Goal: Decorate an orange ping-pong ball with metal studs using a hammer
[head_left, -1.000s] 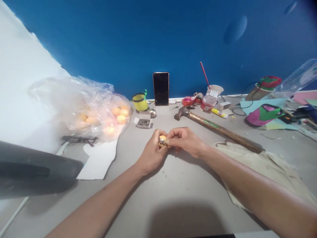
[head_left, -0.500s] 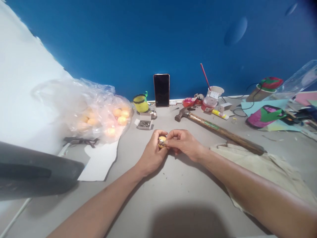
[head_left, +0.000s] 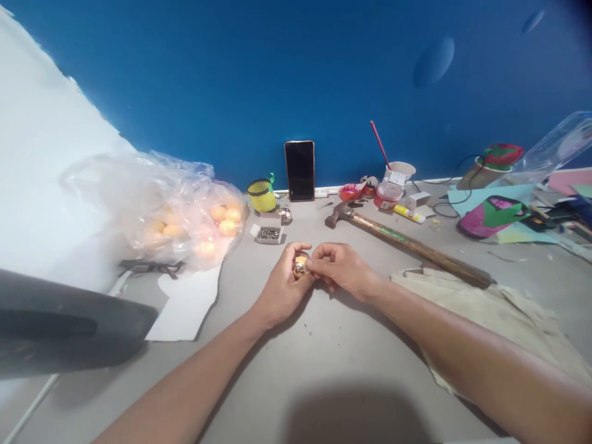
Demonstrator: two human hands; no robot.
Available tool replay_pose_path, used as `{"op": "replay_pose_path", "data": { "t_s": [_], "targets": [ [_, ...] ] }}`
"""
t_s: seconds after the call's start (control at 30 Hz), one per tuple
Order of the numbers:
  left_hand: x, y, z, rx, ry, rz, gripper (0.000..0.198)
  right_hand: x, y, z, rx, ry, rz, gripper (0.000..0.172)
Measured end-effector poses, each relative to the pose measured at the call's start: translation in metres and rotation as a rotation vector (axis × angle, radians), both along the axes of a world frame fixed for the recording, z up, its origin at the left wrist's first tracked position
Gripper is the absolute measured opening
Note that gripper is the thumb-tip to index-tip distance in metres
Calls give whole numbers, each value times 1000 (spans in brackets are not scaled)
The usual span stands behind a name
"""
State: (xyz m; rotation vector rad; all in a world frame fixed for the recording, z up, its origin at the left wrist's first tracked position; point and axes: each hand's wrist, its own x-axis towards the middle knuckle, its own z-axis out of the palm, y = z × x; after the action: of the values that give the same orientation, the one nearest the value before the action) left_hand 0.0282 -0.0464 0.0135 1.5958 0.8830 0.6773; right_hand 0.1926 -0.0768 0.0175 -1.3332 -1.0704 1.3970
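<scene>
An orange ball [head_left: 301, 265] partly covered with shiny metal bits sits in my left hand [head_left: 285, 288], whose fingers and thumb curl round it. My right hand [head_left: 341, 269] is pinched at the ball's right side; whatever lies between its fingertips is too small to make out. Just beyond my hands is a small open box [head_left: 269, 234] of dark metallic pieces. Behind the box lies a shiny silvery ball [head_left: 285, 216]. A hammer [head_left: 407, 243] with a wooden handle rests on the table to the right.
On the left are a plastic bag [head_left: 185, 209] of orange balls and white paper [head_left: 187, 308]. A phone [head_left: 300, 171] leans on the blue wall beside a yellow cup [head_left: 262, 195]. A beige cloth [head_left: 499, 320] lies under my right forearm; a white cup [head_left: 400, 171] stands behind.
The ball has turned slightly in my left hand, showing more of its dark and shiny side. Both hands stay almost in place, and the view has shifted a little.
</scene>
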Motion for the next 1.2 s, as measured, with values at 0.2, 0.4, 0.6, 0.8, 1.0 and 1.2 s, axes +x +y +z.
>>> {"op": "replay_pose_path", "data": {
  "t_s": [0.2, 0.4, 0.6, 0.8, 1.0, 1.2],
  "targets": [
    [-4, 3, 6, -111, -73, -57, 46, 1, -3, 1, 76, -12, 37, 29],
    [-5, 5, 3, -158, -90, -94, 48, 12, -2, -1, 22, -60, 80, 24],
    [-3, 4, 5, -121, -36, -55, 51, 10, -10, -2, 201, -379, 70, 24],
    [-8, 3, 2, -110, -102, -184, 56, 8, -15, 4, 314, -690, 60, 25],
    [-8, 9, -4, -226, -264, -186, 53, 10, -13, 2, 490, -760, 4, 30],
    [-7, 10, -1, -412, -377, -146, 63, 7, -12, 0, 585, -695, -22, 21]
  ]
}}
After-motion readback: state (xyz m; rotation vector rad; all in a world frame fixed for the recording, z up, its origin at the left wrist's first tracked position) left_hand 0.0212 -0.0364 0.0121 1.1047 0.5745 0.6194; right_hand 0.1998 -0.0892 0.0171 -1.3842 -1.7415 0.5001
